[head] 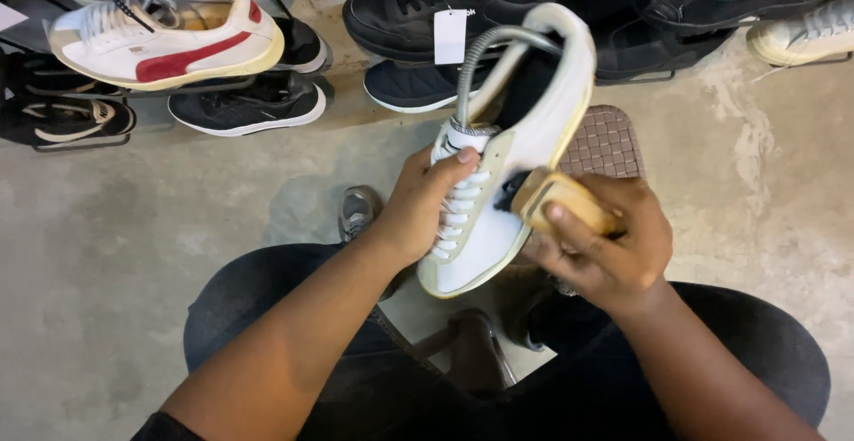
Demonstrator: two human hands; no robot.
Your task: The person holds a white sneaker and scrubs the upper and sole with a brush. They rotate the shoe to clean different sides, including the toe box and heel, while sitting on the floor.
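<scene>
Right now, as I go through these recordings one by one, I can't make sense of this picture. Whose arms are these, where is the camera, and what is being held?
There is no machine here. The one picture comes from a camera worn on a person's head, looking down at their own two arms, their lap and the concrete floor.

The left hand grips a white sneaker at its laces, with a grey metal shoe support sticking out of its opening. The right hand closes its fingers on a tan wooden-backed brush pressed against the sneaker's side.

Beyond the hands, other shoes sit in rows: a white and red sneaker, several black ones, one with a white tag. A woven brown stool top shows behind the sneaker.
</scene>
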